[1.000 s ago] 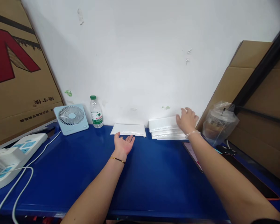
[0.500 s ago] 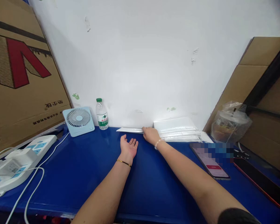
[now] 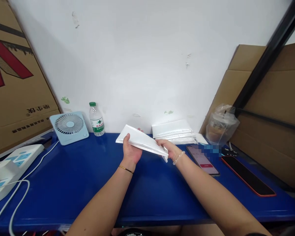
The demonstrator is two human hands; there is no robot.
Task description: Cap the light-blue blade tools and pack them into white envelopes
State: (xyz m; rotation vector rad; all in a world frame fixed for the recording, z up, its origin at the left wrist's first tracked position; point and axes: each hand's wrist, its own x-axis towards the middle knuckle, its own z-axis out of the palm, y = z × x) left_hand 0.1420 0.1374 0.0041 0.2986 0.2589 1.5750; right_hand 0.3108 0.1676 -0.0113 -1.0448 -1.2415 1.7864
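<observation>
A white padded mailer (image 3: pixel 142 139), flat and folded-looking, is held above the blue table (image 3: pixel 88 183). My left hand (image 3: pixel 132 151) is closed around its left half, thumb on top and fingers beneath. At its right end, my right hand (image 3: pixel 169 148) grips the edge, with part of the fingers hidden behind it. Just behind my right hand lies a stack of similar white mailers (image 3: pixel 174 129), against the wall.
On the left stand a light blue fan (image 3: pixel 70 126), a water bottle (image 3: pixel 97 121) and a white power strip (image 3: pixel 19 164) with cables. To the right are a phone (image 3: pixel 203 160), a black phone with a red edge (image 3: pixel 248 177) and a bagged drink cup (image 3: pixel 220 126).
The mailer has come off the stack side toward me, lifted and tilted by my right hand. My left hand, open and palm up before, has closed on it. The view has shifted right.
</observation>
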